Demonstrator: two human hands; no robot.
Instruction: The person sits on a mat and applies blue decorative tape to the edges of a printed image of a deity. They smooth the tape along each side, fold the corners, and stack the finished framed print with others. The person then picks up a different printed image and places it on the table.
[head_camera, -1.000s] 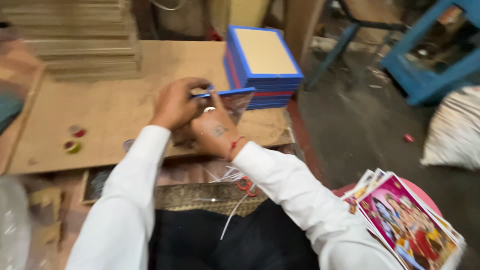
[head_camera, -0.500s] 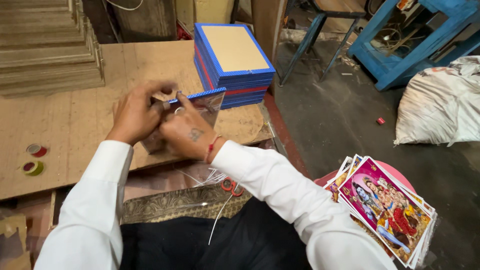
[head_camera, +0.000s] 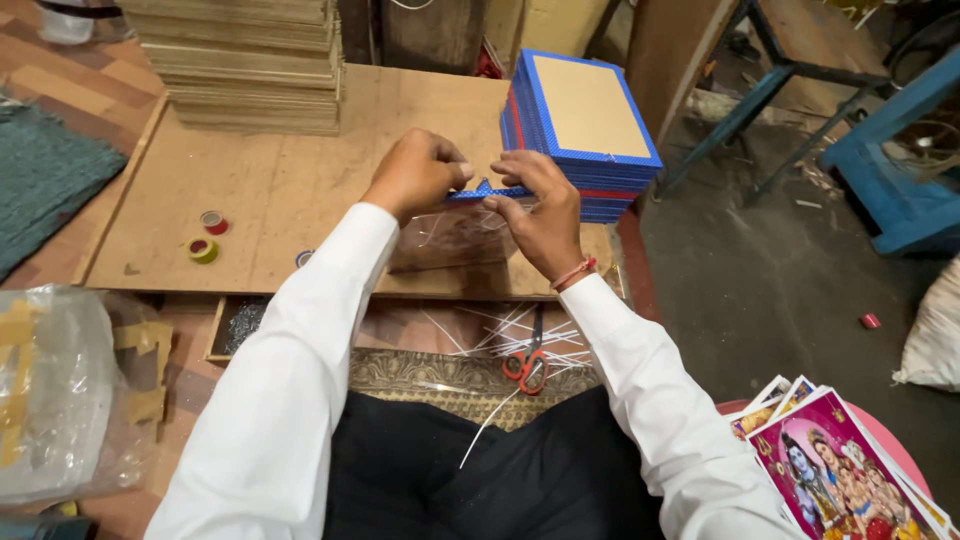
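Both hands met over the plywood worktop (head_camera: 300, 200), working the top edge of a clear sheet (head_camera: 450, 240) held upright on its lower edge. Left hand (head_camera: 415, 175) had its grip pressed together, pinching the blue edging strip (head_camera: 490, 191) at its left end. Right hand (head_camera: 540, 205) pinched the same strip from the right, thumb under, fingers curled over the top. The strip sat along the sheet's upper edge, just in front of the stack of blue-edged boards (head_camera: 585, 135).

Judged step: folding and pressing the strip over the edge. Doing it well would need the strip kept straight and centred on the edge, pressed outward from the middle so no wrinkle stayed, and the sheet kept from flexing.

Scissors with red handles (head_camera: 527, 362) lay below the worktop among white trimmed slivers. Tape rolls (head_camera: 207, 236) sat left, well apart. Printed pictures (head_camera: 840, 470) were at lower right.
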